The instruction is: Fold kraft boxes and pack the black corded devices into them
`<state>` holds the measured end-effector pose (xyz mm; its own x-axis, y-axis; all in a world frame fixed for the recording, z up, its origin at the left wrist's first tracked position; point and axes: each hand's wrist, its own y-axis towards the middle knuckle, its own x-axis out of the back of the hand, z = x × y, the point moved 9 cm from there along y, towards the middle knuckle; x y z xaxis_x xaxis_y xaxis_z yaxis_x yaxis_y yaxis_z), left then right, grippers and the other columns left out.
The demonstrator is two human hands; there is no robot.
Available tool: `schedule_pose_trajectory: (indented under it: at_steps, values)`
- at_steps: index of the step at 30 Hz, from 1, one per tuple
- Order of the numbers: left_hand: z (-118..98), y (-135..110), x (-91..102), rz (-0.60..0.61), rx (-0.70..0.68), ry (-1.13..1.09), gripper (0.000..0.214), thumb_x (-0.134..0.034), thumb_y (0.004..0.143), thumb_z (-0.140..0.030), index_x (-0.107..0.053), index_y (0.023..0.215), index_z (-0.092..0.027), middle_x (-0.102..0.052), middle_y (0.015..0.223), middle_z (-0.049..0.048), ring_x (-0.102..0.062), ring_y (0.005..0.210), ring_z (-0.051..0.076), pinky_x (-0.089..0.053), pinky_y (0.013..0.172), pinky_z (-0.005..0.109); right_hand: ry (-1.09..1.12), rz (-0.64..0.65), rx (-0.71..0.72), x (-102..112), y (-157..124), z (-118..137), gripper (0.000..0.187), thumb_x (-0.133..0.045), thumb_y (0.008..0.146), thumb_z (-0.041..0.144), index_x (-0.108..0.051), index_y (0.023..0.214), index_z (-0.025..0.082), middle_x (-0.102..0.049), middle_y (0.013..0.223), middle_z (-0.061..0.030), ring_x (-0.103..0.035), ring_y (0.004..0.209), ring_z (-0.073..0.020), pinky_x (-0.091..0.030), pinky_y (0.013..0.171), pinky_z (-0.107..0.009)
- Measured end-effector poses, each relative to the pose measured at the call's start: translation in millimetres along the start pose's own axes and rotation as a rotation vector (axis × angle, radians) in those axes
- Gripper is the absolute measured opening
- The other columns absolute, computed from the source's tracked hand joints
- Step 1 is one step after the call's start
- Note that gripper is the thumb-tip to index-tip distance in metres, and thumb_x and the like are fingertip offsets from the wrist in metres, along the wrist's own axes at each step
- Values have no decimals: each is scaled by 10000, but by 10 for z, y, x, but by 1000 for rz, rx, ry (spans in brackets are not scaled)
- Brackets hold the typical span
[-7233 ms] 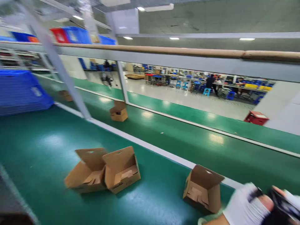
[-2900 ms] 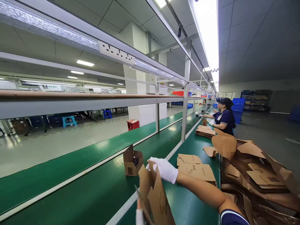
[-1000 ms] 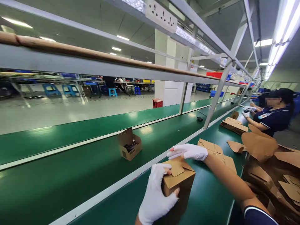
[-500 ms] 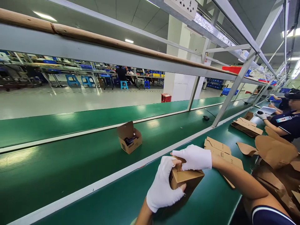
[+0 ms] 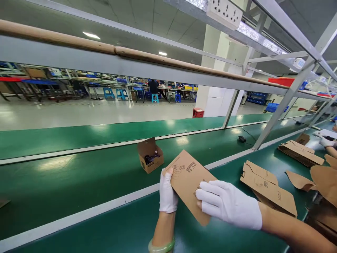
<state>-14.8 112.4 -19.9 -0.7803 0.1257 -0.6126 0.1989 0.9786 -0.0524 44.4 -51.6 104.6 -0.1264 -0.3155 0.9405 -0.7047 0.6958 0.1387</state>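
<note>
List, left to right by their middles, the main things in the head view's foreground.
Open carton with dark contents → left hand → printed carton → right hand → flattened cartons → co-worker's gloved hand.

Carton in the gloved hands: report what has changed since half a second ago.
The carton has turned so that its printed panel faces the camera, where its flapped end showed before. The right hand has moved from those flaps to lie across the panel; the left hand keeps hold. The open box and flat cartons stay put.
</note>
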Motion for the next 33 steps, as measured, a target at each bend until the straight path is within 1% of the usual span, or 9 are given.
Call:
schedule_pose_trajectory:
  at_steps: [5,7,10,13,17,22,27,30,33]
  values:
    - [-246,-90,15,-25,-206,311,677,-633,787,-546,-413,1339,-222,-426,1408,131,-445,1273,300,-400,1036,419,-79,-383,-44,128,-77,-202,140,-484,915,80,-538,1013,164,-644,989,-82,-596,885,-181,-527,769,-328]
    - [-351,-209,-229,221,-341,507,772,-676,750,-525,-360,1396,-245,-325,1490,114,-334,1358,321,-325,1101,449,-76,-481,-84,175,-88,-308,198,-465,901,60,-520,1060,165,-653,977,-86,-611,875,-173,-530,745,-309]
    - [-350,-465,-584,597,-518,757,684,-757,673,-392,-504,1289,-233,-497,1371,100,-386,1317,330,-280,1122,497,-47,-489,-160,101,0,-454,259,-407,868,26,-534,1030,184,-654,895,-66,-609,760,-161,-509,684,-292]
    - [-364,-412,-564,506,-544,897,281,-581,762,-159,-640,1033,-207,-650,1126,73,-534,1141,252,-359,1062,438,23,-472,-240,-20,118,-591,293,-372,831,-2,-551,970,184,-631,820,-52,-574,706,-169,-477,648,-300]
    - [-308,-167,-355,422,-357,965,229,-458,811,-156,-672,891,-175,-672,1006,93,-596,974,237,-451,932,393,370,-350,-385,-250,304,-900,213,-430,831,63,-588,875,199,-621,806,-23,-561,713,-159,-466,657,-283]
    - [-267,66,32,413,-164,1023,252,-506,817,-245,-678,986,-173,-706,1018,73,-639,956,236,-490,880,347,806,-249,-721,-805,467,-1639,115,-532,822,211,-644,796,209,-670,822,10,-626,819,-169,-488,808,-274]
    - [-470,108,444,224,-98,1129,423,-575,801,-424,-594,1132,-162,-631,1185,127,-563,1141,303,-424,999,451,773,-227,-997,-1662,334,-2429,428,-534,841,258,-552,1261,176,-567,1294,-100,-533,1184,-233,-412,1015,-348]
    - [-823,-54,511,36,-170,1140,559,-543,822,-523,-481,1293,-228,-467,1398,105,-380,1334,297,-299,1111,502,735,-156,-1117,-2193,65,-2654,437,-512,884,264,-516,1307,152,-505,1361,-135,-487,1240,-235,-374,1054,-360]
    - [-1051,-315,354,-40,-234,1021,461,-491,859,-547,-519,1239,-287,-498,1367,57,-410,1312,279,-331,1100,501,693,-74,-1177,-2627,-236,-2664,293,-499,927,228,-584,1190,131,-592,1243,-124,-551,1150,-219,-412,1009,-390]
